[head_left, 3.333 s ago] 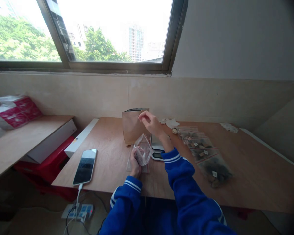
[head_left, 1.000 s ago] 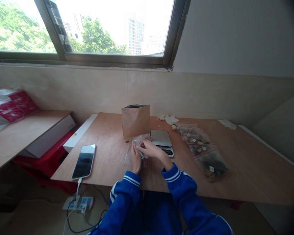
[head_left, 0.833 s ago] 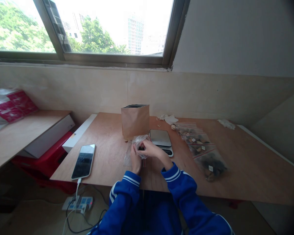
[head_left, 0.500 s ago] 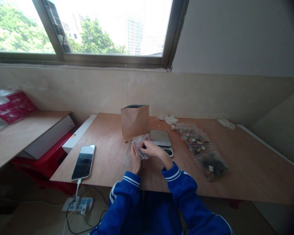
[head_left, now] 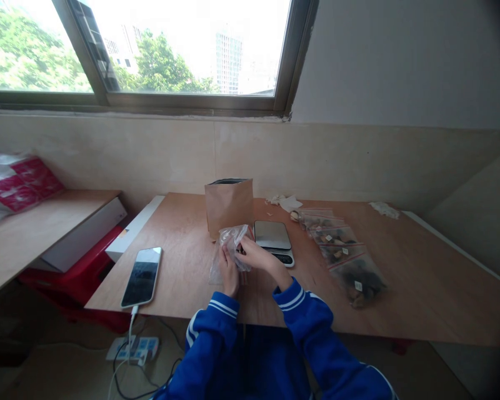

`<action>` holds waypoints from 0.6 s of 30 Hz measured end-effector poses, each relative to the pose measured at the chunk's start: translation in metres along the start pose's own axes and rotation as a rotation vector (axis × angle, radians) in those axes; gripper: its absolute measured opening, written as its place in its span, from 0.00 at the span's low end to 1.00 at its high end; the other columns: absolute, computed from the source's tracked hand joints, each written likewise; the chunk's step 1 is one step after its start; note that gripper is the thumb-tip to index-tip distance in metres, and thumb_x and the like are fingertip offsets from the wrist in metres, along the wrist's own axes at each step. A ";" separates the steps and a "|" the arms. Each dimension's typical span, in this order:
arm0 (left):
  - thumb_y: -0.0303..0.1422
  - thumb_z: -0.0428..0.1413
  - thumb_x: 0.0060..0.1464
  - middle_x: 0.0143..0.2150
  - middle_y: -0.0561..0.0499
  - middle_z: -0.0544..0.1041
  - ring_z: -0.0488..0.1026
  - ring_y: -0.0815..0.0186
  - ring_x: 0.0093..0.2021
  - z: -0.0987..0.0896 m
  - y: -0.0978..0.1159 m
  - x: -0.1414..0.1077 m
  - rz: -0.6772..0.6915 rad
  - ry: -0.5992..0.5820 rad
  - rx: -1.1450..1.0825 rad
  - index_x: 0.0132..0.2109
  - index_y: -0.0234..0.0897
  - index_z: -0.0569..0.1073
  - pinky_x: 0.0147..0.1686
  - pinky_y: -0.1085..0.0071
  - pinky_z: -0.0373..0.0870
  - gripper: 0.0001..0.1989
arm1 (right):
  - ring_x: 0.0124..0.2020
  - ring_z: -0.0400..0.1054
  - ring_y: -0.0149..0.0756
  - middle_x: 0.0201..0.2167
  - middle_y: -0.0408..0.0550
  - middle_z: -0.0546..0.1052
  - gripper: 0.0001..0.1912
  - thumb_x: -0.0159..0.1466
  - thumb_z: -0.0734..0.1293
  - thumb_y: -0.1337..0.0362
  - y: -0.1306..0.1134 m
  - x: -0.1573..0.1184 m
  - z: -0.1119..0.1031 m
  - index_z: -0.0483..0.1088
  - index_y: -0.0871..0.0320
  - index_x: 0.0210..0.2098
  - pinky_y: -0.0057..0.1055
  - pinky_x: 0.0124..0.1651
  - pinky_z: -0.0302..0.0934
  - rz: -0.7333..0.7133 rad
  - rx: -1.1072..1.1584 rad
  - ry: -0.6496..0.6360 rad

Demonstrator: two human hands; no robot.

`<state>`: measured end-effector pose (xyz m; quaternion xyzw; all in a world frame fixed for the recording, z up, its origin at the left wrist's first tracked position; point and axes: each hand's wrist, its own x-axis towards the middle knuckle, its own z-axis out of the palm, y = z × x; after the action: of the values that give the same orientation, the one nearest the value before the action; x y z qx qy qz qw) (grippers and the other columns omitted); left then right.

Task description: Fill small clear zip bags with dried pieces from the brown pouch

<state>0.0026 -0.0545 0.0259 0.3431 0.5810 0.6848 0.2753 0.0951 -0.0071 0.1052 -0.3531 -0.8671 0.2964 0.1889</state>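
Observation:
Near the middle of the table, my left hand is closed on the lower part of a clear plastic zip bag. My right hand reaches to the bag's right side with its fingers pinched. A small dark brown bit shows at those fingertips, too small to name. Another clear bag lies flat on the table under my hands. Just behind stands a brown kraft paper pouch, upright with its top open. Beside my right hand is a kitchen scale, its plate bare.
Several filled zip bags with white labels overlap in a row on the right. Crumpled white scraps lie by the wall. On the left a phone is plugged into a cable hanging over the table edge.
The clear bag has shifted slightly up and left in my left hand. My right hand has moved a little left along with it, and its fingers have turned slightly.

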 end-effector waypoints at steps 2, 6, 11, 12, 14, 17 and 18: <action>0.48 0.40 0.65 0.54 0.43 0.74 0.71 0.60 0.55 0.000 -0.001 0.001 -0.005 0.007 -0.002 0.57 0.38 0.68 0.56 0.63 0.65 0.25 | 0.41 0.65 0.38 0.39 0.49 0.70 0.08 0.57 0.65 0.71 -0.001 -0.002 0.000 0.65 0.60 0.38 0.34 0.49 0.60 0.012 0.009 0.003; 0.47 0.40 0.65 0.56 0.44 0.74 0.69 0.59 0.58 0.000 0.000 0.001 -0.022 0.025 -0.005 0.58 0.38 0.68 0.58 0.62 0.64 0.25 | 0.37 0.66 0.36 0.38 0.49 0.70 0.10 0.57 0.69 0.69 -0.008 -0.005 -0.002 0.67 0.61 0.38 0.31 0.43 0.60 0.079 -0.003 -0.006; 0.47 0.40 0.65 0.54 0.44 0.75 0.71 0.60 0.55 -0.001 -0.001 0.001 -0.028 0.030 -0.011 0.56 0.38 0.69 0.56 0.62 0.65 0.25 | 0.31 0.64 0.34 0.30 0.46 0.71 0.06 0.59 0.69 0.68 -0.016 -0.004 -0.009 0.69 0.61 0.26 0.28 0.36 0.56 0.122 -0.080 -0.116; 0.48 0.40 0.65 0.54 0.44 0.75 0.72 0.60 0.55 -0.001 -0.002 0.001 -0.034 0.033 -0.015 0.56 0.38 0.69 0.56 0.62 0.66 0.25 | 0.31 0.64 0.34 0.29 0.46 0.72 0.07 0.59 0.69 0.68 -0.016 -0.004 -0.011 0.69 0.61 0.25 0.28 0.35 0.56 0.105 -0.087 -0.123; 0.49 0.40 0.65 0.54 0.43 0.75 0.72 0.60 0.55 -0.001 -0.003 0.001 -0.046 0.039 -0.029 0.56 0.38 0.69 0.55 0.62 0.66 0.26 | 0.31 0.64 0.34 0.29 0.47 0.72 0.08 0.60 0.68 0.69 -0.017 -0.004 -0.016 0.71 0.62 0.24 0.27 0.36 0.55 0.074 -0.078 -0.103; 0.51 0.39 0.64 0.54 0.41 0.75 0.73 0.59 0.54 -0.001 -0.001 0.001 -0.035 0.058 -0.040 0.55 0.36 0.69 0.53 0.64 0.68 0.28 | 0.33 0.66 0.34 0.31 0.48 0.75 0.06 0.61 0.66 0.70 -0.017 -0.006 -0.024 0.73 0.62 0.28 0.27 0.37 0.56 0.069 -0.011 -0.023; 0.52 0.39 0.64 0.51 0.41 0.76 0.74 0.59 0.51 -0.001 0.001 0.001 -0.035 0.071 -0.038 0.55 0.35 0.69 0.51 0.64 0.69 0.29 | 0.33 0.66 0.34 0.32 0.48 0.75 0.05 0.61 0.66 0.70 -0.017 -0.007 -0.027 0.74 0.62 0.30 0.27 0.38 0.57 0.073 0.020 0.015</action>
<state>0.0012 -0.0547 0.0271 0.3031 0.5832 0.7027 0.2727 0.1058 -0.0117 0.1363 -0.3848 -0.8492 0.3090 0.1878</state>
